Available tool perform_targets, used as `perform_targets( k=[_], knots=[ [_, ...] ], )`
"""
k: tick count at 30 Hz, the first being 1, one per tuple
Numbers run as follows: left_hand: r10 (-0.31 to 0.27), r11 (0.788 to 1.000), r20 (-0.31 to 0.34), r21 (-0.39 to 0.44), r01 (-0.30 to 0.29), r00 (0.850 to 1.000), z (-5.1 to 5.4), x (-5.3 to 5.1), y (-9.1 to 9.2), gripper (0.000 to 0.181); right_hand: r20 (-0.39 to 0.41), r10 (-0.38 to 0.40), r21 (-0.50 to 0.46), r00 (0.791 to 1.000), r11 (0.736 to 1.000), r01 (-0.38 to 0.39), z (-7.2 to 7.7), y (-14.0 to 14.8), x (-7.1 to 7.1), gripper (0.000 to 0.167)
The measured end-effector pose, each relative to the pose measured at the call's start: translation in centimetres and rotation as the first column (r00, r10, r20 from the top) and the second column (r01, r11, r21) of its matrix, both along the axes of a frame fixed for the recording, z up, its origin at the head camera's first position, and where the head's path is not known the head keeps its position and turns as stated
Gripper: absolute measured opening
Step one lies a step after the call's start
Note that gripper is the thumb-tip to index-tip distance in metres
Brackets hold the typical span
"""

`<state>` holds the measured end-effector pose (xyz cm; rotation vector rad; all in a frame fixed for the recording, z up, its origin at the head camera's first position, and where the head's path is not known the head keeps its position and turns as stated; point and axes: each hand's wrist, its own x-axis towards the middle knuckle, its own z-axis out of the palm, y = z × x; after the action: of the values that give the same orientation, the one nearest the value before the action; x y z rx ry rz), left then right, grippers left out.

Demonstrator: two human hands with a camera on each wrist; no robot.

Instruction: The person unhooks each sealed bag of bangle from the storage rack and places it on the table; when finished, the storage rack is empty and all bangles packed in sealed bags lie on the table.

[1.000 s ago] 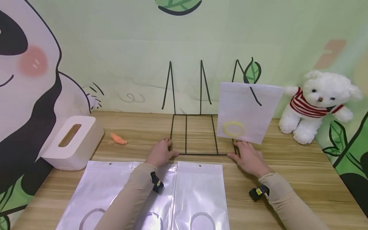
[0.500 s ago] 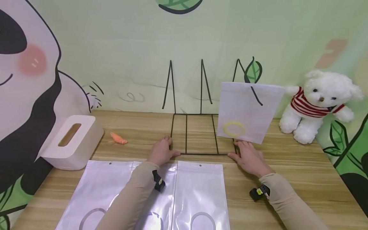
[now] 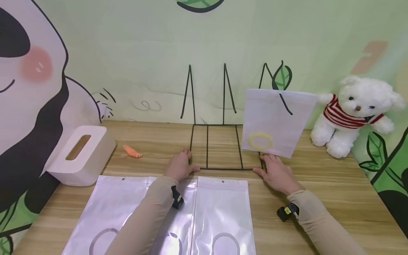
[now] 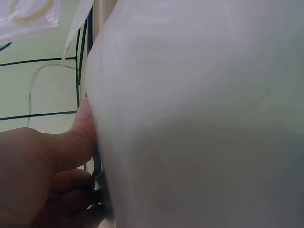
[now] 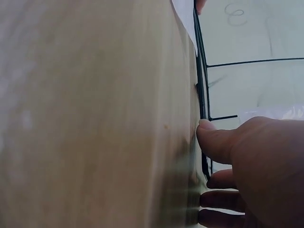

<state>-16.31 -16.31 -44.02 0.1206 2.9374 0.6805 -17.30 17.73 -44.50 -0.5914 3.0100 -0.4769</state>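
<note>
A black wire display rack (image 3: 223, 169) stands on the wooden table against the wall, with upright hooks along its back. On its right hook hangs a white zip bag (image 3: 274, 117) with a yellow ring near the bottom. My left hand (image 3: 179, 165) grips the rack's front left corner, thumb by the front bar. At the front right corner my right hand (image 3: 277, 174) holds the frame the same way. In the left wrist view the left thumb (image 4: 80, 128) lies against the bar; the right thumb (image 5: 216, 140) touches it in the right wrist view.
White zip bags (image 3: 223, 209) with round rings on them lie side by side in front of the rack, partly under my left sleeve. A white tissue box (image 3: 92, 156) and a small orange toy (image 3: 132, 151) are on the left. A white teddy bear (image 3: 345, 120) sits at right.
The head view has tilted down very slightly, so everything sits a little higher or lower in frame. Both hands stay at the rack's front corners, and the rack has not visibly moved.
</note>
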Motion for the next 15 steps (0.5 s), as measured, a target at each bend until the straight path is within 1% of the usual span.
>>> perform_targets(
  k=[5, 8, 11, 13, 15],
  knots=[
    [0.001, 1.000, -0.008, -0.012, -0.001, 1.000, 0.4, 0.1, 0.1, 0.075, 0.014, 0.007, 0.003, 1.000, 1.000, -0.007, 0.3, -0.1, 0.0, 0.064],
    [0.002, 1.000, -0.005, -0.021, -0.002, 1.000, 0.3, 0.1, 0.1, 0.075, 0.031, 0.009, 0.006, 0.999, 1.000, -0.009, 0.4, -0.1, 0.1, 0.067],
    [-0.008, 0.999, -0.014, -0.043, 0.007, 1.000, 0.2, 0.1, 0.1, 0.073, 0.047, 0.009, 0.031, 0.999, 0.999, -0.010, 0.6, -0.2, 0.4, 0.072],
    [-0.016, 0.998, -0.024, -0.056, 0.014, 1.000, 0.2, 0.1, 0.1, 0.072, 0.038, 0.016, 0.055, 0.999, 0.998, -0.018, 0.8, -0.4, 0.8, 0.074],
    [-0.017, 0.998, -0.028, -0.062, 0.016, 0.999, 0.2, 0.1, 0.0, 0.072, 0.008, 0.033, 0.077, 0.999, 0.997, -0.033, 1.1, -0.7, 1.2, 0.074]
  ],
)
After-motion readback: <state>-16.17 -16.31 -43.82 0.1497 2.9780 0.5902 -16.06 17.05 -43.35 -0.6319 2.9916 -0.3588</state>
